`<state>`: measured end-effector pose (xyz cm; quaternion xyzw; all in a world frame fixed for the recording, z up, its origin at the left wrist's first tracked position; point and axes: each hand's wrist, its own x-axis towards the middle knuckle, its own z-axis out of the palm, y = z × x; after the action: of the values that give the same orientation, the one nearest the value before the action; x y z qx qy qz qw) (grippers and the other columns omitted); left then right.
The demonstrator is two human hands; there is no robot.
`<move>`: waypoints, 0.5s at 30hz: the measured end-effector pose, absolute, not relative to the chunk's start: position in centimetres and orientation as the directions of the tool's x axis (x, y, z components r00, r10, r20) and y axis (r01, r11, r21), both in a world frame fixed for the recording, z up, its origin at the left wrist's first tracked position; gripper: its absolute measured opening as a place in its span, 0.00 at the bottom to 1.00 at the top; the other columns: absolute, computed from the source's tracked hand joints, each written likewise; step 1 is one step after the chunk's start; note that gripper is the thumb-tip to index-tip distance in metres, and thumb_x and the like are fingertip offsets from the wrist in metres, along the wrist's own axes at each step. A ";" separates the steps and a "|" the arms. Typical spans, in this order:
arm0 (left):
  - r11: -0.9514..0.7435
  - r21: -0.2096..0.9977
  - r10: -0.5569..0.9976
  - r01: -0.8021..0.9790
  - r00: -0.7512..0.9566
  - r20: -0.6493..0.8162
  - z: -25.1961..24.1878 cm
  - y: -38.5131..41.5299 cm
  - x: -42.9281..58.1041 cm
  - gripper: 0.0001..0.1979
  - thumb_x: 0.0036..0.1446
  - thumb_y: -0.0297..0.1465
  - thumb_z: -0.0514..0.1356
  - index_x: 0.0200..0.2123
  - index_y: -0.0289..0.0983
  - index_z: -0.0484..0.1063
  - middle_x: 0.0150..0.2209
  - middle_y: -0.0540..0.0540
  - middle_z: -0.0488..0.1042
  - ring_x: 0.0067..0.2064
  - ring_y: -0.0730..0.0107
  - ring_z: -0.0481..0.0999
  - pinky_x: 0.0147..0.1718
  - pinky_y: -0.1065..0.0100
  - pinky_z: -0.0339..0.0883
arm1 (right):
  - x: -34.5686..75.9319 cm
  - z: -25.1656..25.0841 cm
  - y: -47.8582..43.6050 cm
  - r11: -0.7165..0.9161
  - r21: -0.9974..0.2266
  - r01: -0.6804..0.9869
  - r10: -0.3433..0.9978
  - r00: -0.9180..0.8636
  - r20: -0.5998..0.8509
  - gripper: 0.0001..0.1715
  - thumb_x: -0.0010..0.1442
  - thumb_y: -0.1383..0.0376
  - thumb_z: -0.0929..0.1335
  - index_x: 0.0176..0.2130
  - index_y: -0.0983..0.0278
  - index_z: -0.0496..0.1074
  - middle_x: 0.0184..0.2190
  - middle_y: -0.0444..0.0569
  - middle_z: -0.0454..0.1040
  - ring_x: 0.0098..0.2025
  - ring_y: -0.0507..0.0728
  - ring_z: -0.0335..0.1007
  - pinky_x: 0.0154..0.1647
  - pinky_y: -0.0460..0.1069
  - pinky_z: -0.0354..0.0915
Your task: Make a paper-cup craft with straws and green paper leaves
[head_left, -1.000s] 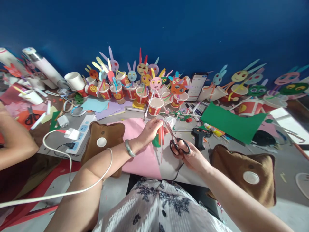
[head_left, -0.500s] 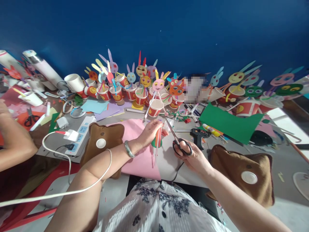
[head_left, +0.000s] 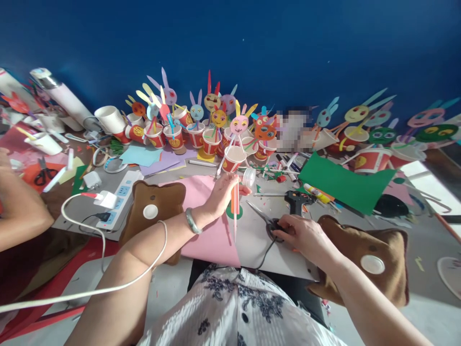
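Note:
My left hand (head_left: 226,193), with fingers pinched together, holds thin orange and pink paper strips (head_left: 235,204) that hang down over the table. Behind those strips a green round paper piece (head_left: 230,212) lies partly hidden. A small clear round container (head_left: 249,177) is just beyond my left fingertips. On the right, my right hand (head_left: 300,235) has its fingers on the black handles of a pair of scissors (head_left: 265,219). The scissors rest low at the tabletop, their blades closed and pointing up and left. Right in front stands a paper cup figure with a pink rabbit face (head_left: 239,124).
Pink paper (head_left: 205,228) lies under my left wrist. A black glue gun (head_left: 297,201) is beyond my right hand. Brown cushions (head_left: 153,218) flank both arms. A power strip (head_left: 122,199) is on the left, green paper (head_left: 347,182) on the right, and another person's arm (head_left: 23,206) far left.
My right hand has lowered the scissors to the table, moving right, and their blades have tilted further left. My left hand still holds the strips, shifted slightly.

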<state>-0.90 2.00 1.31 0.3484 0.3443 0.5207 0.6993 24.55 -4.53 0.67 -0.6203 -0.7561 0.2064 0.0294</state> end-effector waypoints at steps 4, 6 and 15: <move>0.258 0.832 0.951 -0.491 0.281 -0.129 1.3 1.7 -0.6 0.21 0.56 0.47 0.66 0.34 0.38 0.62 0.29 0.48 0.77 0.37 0.62 0.82 0.44 0.60 0.73 | 23.4 2.1 -4.5 0.251 -0.382 0.889 0.915 -0.347 -0.208 0.14 0.64 0.55 0.67 0.34 0.60 0.77 0.37 0.51 0.78 0.30 0.57 0.74 0.29 0.51 0.67; 0.279 0.824 0.941 -0.493 0.309 -0.134 1.2 1.5 -0.5 0.21 0.55 0.47 0.67 0.34 0.38 0.62 0.28 0.48 0.77 0.37 0.62 0.82 0.44 0.59 0.73 | 22.3 3.1 -4.2 0.311 -0.429 0.848 0.932 -0.361 -0.038 0.16 0.67 0.54 0.65 0.39 0.61 0.78 0.39 0.52 0.78 0.31 0.57 0.75 0.33 0.51 0.69; 0.312 0.797 0.916 -0.518 0.386 -0.108 1.4 1.2 -0.4 0.20 0.52 0.45 0.69 0.34 0.37 0.66 0.33 0.48 0.77 0.42 0.61 0.82 0.46 0.59 0.75 | 17.6 4.7 0.3 0.490 -0.164 0.856 0.837 -0.410 0.362 0.19 0.70 0.58 0.62 0.52 0.61 0.77 0.55 0.60 0.71 0.56 0.65 0.66 0.56 0.57 0.62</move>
<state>-0.40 1.20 1.38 0.3460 0.2879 0.4735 0.7571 17.58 0.33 4.74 -0.5042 -0.8394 -0.0237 0.2016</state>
